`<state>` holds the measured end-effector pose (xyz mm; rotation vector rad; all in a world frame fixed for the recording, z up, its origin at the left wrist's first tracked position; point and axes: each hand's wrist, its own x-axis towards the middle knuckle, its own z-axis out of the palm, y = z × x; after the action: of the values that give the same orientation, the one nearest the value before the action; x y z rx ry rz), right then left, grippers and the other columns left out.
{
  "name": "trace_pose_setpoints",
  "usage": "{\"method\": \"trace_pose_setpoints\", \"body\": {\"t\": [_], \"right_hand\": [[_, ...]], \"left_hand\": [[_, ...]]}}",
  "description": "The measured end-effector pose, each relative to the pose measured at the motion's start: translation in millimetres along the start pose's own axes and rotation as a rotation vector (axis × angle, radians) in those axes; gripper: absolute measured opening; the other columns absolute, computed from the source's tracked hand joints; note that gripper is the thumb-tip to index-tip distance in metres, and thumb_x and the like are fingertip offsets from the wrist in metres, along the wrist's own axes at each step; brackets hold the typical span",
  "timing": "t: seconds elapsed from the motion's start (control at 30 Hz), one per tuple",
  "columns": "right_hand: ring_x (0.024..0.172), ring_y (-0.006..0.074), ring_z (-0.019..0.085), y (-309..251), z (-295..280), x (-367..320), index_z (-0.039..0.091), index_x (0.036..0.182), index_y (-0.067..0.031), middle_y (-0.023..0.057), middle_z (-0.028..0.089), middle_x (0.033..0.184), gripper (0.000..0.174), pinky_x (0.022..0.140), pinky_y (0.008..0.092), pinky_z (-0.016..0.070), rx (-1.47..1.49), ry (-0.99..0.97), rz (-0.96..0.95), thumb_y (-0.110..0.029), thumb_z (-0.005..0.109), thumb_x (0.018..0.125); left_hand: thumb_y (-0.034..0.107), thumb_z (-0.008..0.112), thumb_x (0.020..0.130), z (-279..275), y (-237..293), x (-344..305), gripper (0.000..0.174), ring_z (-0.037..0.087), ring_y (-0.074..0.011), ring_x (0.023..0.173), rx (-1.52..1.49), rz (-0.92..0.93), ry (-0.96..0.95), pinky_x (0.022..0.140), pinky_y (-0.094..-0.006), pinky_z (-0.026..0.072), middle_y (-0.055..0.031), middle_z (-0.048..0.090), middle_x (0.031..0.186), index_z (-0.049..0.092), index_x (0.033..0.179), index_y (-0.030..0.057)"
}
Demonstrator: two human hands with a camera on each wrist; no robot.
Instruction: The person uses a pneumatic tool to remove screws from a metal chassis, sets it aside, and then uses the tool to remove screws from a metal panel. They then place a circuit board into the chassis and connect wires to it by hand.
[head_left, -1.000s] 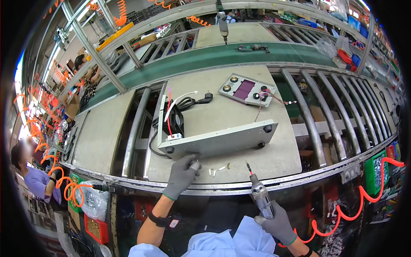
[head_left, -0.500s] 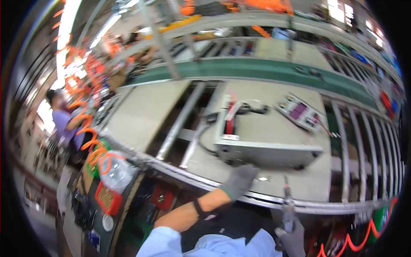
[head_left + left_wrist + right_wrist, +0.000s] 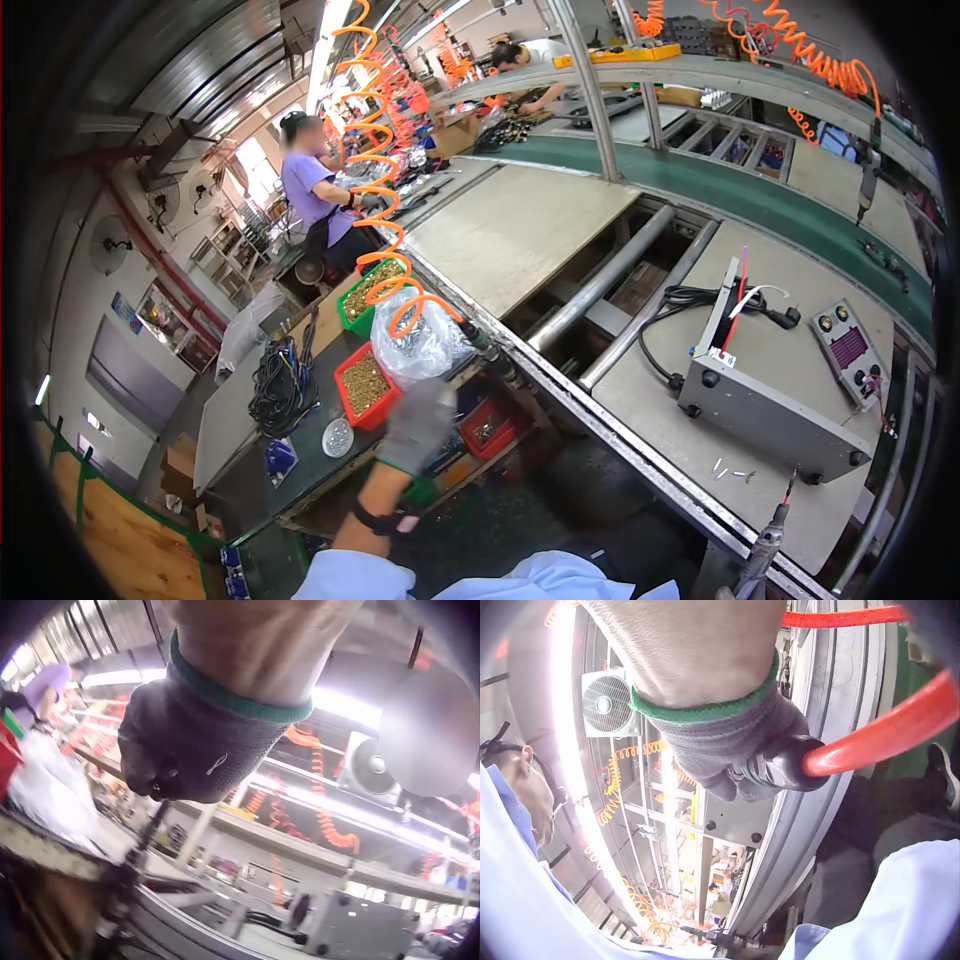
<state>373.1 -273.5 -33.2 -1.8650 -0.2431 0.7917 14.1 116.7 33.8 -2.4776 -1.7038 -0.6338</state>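
Observation:
In the head view my gloved left hand (image 3: 415, 425) is blurred, beside a red bin (image 3: 374, 415) of small brass-coloured parts. Its fingers look curled in the left wrist view, with a small shiny spot at the fingertips; I cannot tell whether they hold anything. My gloved right hand (image 3: 731, 754) grips a pneumatic screwdriver (image 3: 766, 545) with an orange-red hose (image 3: 877, 739) at its rear end. The screwdriver's bit points up near the grey metal casing (image 3: 765, 415), which stands on the pale board with a black power cord. Behind the casing lies a panel (image 3: 848, 350) with a purple window.
A plastic bag (image 3: 415, 345) and a green bin (image 3: 350, 318) stand beyond the red bin. Black cables (image 3: 280, 385) and a round dish (image 3: 338, 438) lie on the side bench. Small white pieces (image 3: 722, 468) lie before the casing. A worker in purple (image 3: 312, 190) stands further along the line.
The head view has swung left. My left hand has moved from beside the casing leftward to the red bin. The right hand still holds the screwdriver; the casing stays on its board.

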Motion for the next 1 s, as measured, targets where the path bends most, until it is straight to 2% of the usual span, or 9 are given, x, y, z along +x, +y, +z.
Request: {"method": "trace_pose_setpoints", "body": {"t": [0.03,0.13,0.23,0.43,0.53,0.6,0.63,0.8,1.0], "right_hand": [[0.042,0.0092,0.047,-7,4,0,0.052,0.136,-0.0026,0.0017,0.055,0.062,0.052,0.039,0.0234,0.0347,0.009,-0.010,0.014,-0.014,0.069,0.088],[0.043,0.0087,0.046,-18,12,-1,0.053,0.134,-0.0017,0.0014,0.055,0.062,0.050,0.040,0.0233,0.0345,0.015,-0.041,0.020,-0.013,0.069,0.088],[0.043,0.0083,0.046,-21,17,0,0.054,0.130,-0.0014,0.0008,0.055,0.063,0.046,0.040,0.0230,0.0344,0.007,-0.047,-0.019,-0.012,0.069,0.088],[0.044,0.0076,0.047,-34,23,-4,0.058,0.113,-0.0028,-0.0005,0.054,0.064,0.029,0.041,0.0231,0.0350,-0.014,-0.080,-0.037,-0.011,0.069,0.087],[0.045,0.0070,0.047,-58,26,-15,0.057,0.102,-0.0045,-0.0015,0.054,0.064,0.020,0.041,0.0236,0.0358,0.002,-0.070,0.014,-0.011,0.068,0.086],[0.046,0.0073,0.048,-39,23,-9,0.056,0.097,-0.0053,0.0001,0.056,0.065,0.018,0.043,0.0231,0.0375,0.052,-0.045,-0.101,-0.012,0.068,0.087],[0.050,0.0113,0.056,-16,21,6,0.057,0.107,-0.0018,0.0042,0.060,0.073,0.036,0.044,0.0275,0.0451,0.125,-0.039,-0.086,-0.007,0.072,0.075],[0.051,0.0094,0.058,-30,15,3,0.056,0.105,-0.0029,0.0037,0.061,0.072,0.033,0.046,0.0258,0.0474,0.117,-0.096,-0.040,-0.014,0.077,0.081],[0.053,0.0091,0.056,-56,18,-3,0.055,0.098,-0.0036,0.0033,0.058,0.070,0.030,0.048,0.0261,0.0469,0.216,-0.119,0.084,-0.019,0.077,0.085]], "left_hand": [[0.024,0.051,0.099,-9,-43,1,0.026,0.064,-0.0399,0.091,0.154,0.083,0.011,0.081,-0.0496,0.0523,-0.0196,0.066,0.094,0.067,0.094,0.0048],[0.019,0.061,0.095,-36,-128,6,0.017,0.067,-0.0382,0.085,0.280,-0.292,0.129,0.077,-0.0480,0.0537,-0.0211,0.068,0.091,0.068,0.097,0.0038],[0.012,0.068,0.090,-62,-146,3,0.015,0.070,-0.0303,0.081,0.087,-0.165,0.336,0.074,-0.0424,0.0557,-0.0188,0.071,0.089,0.069,0.100,0.0011],[0.006,0.064,0.096,-83,3,5,0.017,0.066,-0.0085,0.071,-0.810,-0.281,0.158,0.063,-0.0249,0.0538,-0.0048,0.070,0.088,0.072,0.109,-0.0010],[0.006,0.061,0.098,-62,60,23,0.019,0.066,-0.0088,0.072,-0.849,-0.009,-0.066,0.061,-0.0231,0.0533,-0.0072,0.070,0.092,0.071,0.112,-0.0044],[0.005,0.063,0.096,-42,100,47,0.018,0.065,-0.0104,0.075,-0.788,0.294,-0.039,0.065,-0.0246,0.0530,-0.0063,0.068,0.092,0.073,0.109,-0.0018],[0.004,0.064,0.095,-31,125,57,0.017,0.064,-0.0113,0.077,-0.764,0.449,-0.013,0.067,-0.0254,0.0529,-0.0058,0.067,0.092,0.074,0.107,-0.0005],[0.011,0.064,0.098,-27,258,88,0.020,0.072,-0.0121,0.076,-1.283,0.328,-0.603,0.063,-0.0225,0.0567,-0.0071,0.071,0.091,0.071,0.109,-0.0039],[0.018,0.066,0.098,14,381,103,0.020,0.070,-0.0112,0.071,-1.224,0.472,-0.951,0.059,-0.0233,0.0567,-0.0076,0.071,0.089,0.068,0.104,-0.0011]]}}
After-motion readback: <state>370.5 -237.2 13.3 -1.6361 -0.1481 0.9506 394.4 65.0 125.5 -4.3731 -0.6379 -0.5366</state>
